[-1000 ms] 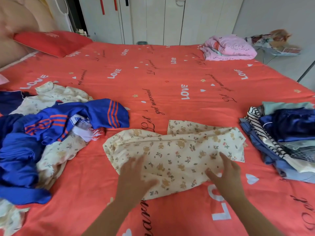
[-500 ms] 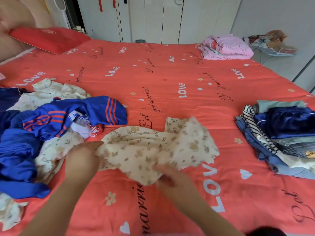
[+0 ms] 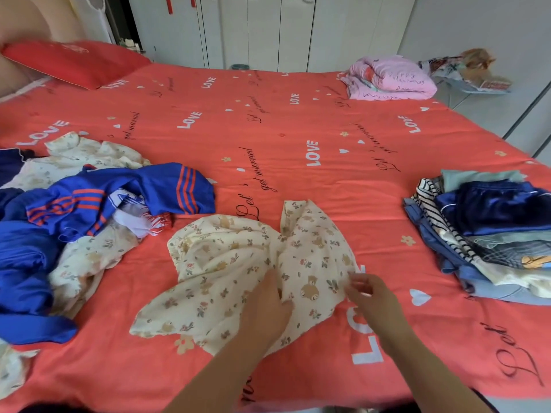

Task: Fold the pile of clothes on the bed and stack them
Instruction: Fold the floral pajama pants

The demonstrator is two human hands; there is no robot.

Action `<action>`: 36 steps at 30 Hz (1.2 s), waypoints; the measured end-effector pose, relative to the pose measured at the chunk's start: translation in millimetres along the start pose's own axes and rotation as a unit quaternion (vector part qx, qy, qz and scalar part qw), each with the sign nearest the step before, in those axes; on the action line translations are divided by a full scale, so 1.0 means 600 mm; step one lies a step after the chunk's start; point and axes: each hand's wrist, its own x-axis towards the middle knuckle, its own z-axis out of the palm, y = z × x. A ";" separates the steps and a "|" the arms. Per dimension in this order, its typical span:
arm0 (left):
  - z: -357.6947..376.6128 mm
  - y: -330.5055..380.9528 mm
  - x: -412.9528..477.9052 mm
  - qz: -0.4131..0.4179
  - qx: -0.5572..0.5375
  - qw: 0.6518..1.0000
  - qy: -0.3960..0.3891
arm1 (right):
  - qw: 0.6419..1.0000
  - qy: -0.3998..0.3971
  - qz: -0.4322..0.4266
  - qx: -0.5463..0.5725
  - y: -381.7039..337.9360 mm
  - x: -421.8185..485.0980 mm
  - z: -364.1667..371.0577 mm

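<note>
Both your hands work at the near edge of the bed (image 3: 268, 129), on the cream floral garment (image 3: 226, 263) that lies rumpled there. Your left hand (image 3: 265, 308) rests palm down on its middle, fingers fairly straight. Your right hand (image 3: 368, 295) appears to pinch the garment's right hem, though blur hides the fingertips. To fold well, use the left hand as an anchor, draw the hem taut to flatten the bunched crease above your fingers, then bring edge to edge squarely. Along the left edge waits the unfolded pile (image 3: 59, 234), with a blue jersey with orange stripes (image 3: 125, 195) on top. By the right edge sits the folded stack (image 3: 492, 234), where this piece should likely go. Farther off, a pink quilt (image 3: 390, 79) occupies the far right corner and a red pillow (image 3: 74, 61) the far left.
</note>
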 end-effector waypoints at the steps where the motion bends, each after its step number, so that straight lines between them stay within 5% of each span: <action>1: 0.003 0.007 0.001 0.024 0.005 1.000 0.017 | 1.000 -0.008 0.009 0.003 -0.004 0.013 -0.003; 4: -0.004 0.029 -0.017 0.150 0.024 0.988 -0.005 | 1.000 0.009 -0.017 -0.019 -0.032 0.052 -0.004; 8: 0.003 0.038 -0.050 0.296 0.175 0.914 -0.216 | 0.989 -0.004 -0.084 -0.120 -0.085 0.085 0.014; 10: 0.030 0.040 -0.063 0.302 0.259 0.879 -0.263 | 0.975 -0.065 -0.089 -0.195 -0.100 0.083 0.030; 13: 0.053 0.045 -0.075 0.258 0.286 0.874 -0.298 | 0.898 -0.123 -0.129 -0.401 -0.073 0.082 0.061; 16: 0.036 0.039 -0.058 0.280 0.263 0.857 -0.343 | 0.876 -0.105 -0.177 -0.437 -0.048 0.083 0.058; 19: -0.005 0.038 -0.018 0.225 0.105 0.942 -0.226 | 0.939 -0.037 -0.177 -0.292 -0.062 0.087 0.019; 21: -0.030 0.033 0.019 0.200 0.052 0.976 -0.071 | 0.989 -0.041 -0.142 -0.005 -0.076 0.076 -0.024; 23: -0.048 0.027 0.053 0.184 0.032 0.982 0.036 | 0.958 -0.086 -0.077 0.262 -0.068 0.064 -0.067; 24: -0.052 0.026 0.065 0.178 0.033 0.981 0.064 | 0.947 -0.084 -0.051 0.306 -0.054 0.062 -0.089; 27: -0.044 0.032 0.098 0.185 0.093 0.973 0.100 | 0.978 0.066 0.039 0.196 0.017 0.071 -0.136; 30: -0.020 0.043 0.119 0.179 0.239 0.954 0.040 | 0.957 0.222 0.104 0.157 0.064 0.068 -0.165; 33: 0.015 0.037 0.136 0.167 0.359 0.913 -0.095 | 0.957 0.280 -0.050 -0.051 0.046 0.042 -0.147; 36: 0.035 0.018 0.144 0.171 0.417 0.887 -0.100 | 0.910 0.175 -0.291 -0.240 0.004 0.027 -0.100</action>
